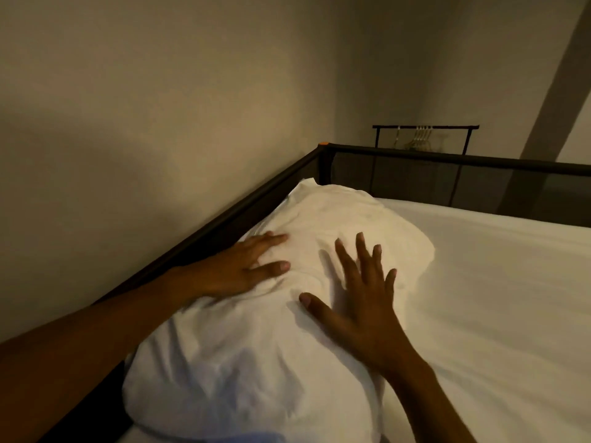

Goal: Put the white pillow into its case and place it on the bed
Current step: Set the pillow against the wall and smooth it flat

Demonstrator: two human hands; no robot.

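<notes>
Already the white pillow sits inside its case, lying on the bed along the dark rail by the wall. Both hands, left hand and right hand, press flat on it, fingers spread, gripping nothing.

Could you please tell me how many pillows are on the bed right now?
1. The white pillow lies on the mattress along the dark frame rail by the wall, under both flat hands. No others are in view.
</notes>
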